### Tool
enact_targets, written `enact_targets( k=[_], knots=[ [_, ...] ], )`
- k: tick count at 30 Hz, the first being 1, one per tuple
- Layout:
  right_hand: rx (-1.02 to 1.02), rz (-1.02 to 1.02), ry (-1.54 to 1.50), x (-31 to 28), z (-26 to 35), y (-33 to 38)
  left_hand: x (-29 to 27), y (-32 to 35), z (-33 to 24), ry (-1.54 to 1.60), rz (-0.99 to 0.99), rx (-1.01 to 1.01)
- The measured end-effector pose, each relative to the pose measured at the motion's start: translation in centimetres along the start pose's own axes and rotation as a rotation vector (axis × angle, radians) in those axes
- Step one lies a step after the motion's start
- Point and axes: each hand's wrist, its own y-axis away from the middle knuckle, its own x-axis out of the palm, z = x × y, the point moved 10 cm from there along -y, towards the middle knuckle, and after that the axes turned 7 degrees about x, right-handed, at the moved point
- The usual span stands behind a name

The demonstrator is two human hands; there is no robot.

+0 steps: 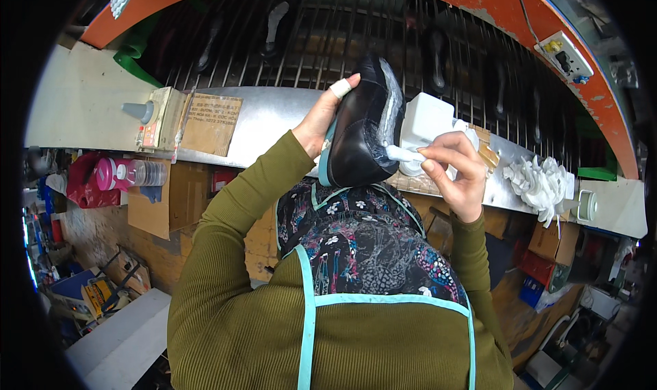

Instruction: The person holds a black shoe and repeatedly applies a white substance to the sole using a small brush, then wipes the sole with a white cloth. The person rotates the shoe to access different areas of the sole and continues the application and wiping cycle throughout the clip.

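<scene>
My left hand [318, 120], with a white wrap round one finger, grips a black leather shoe upper [350, 137] from its left side. A teal piece, likely a shoe last, shows along the upper's left edge. The shoe is turned so that its underside, with a whitish-grey coated strip [393, 102], faces right. Between the thumb and fingers of my right hand [462, 174] is a slim white stick-like applicator [404, 154]. Its tip touches the lower end of that strip; whether it has bristles cannot be made out. Just behind stands a white square container [428, 118].
Ahead runs a rack of metal rods [328, 27] carrying several dark shoe pieces, edged by an orange frame [602, 82]. On the metal ledge [267, 109] lie a cardboard piece [211, 124] and a crumpled white cloth bundle [537, 185]. A pink-lidded bottle [133, 173] is at left.
</scene>
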Motion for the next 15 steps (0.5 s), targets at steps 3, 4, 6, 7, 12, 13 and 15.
enact_targets(
  k=[3,4,6,7,12,13,15],
  knots=[
    [-0.050,0.043,-0.016,0.4,0.3,-1.0,0.7,0.9,1.1,0.016,-0.020,-0.079],
    [-0.065,0.059,-0.029,0.5,0.4,-1.3,1.4,1.5,1.4,0.025,0.057,-0.065],
    [-0.055,0.098,-0.081,0.8,0.5,-2.1,1.9,2.0,2.1,0.035,0.101,-0.131],
    [-0.050,0.117,-0.107,0.9,0.6,-2.5,2.1,2.3,2.4,0.040,0.124,-0.164],
    [-0.156,0.229,-0.160,2.1,1.3,-4.4,4.6,4.4,4.3,0.259,0.506,-0.268],
    [-0.150,0.270,-0.166,2.6,1.2,-4.8,5.0,5.3,4.1,0.192,0.588,-0.233],
    [-0.139,0.357,-0.168,3.3,1.2,-5.6,3.1,5.1,5.7,0.016,0.603,-0.203]
  ],
)
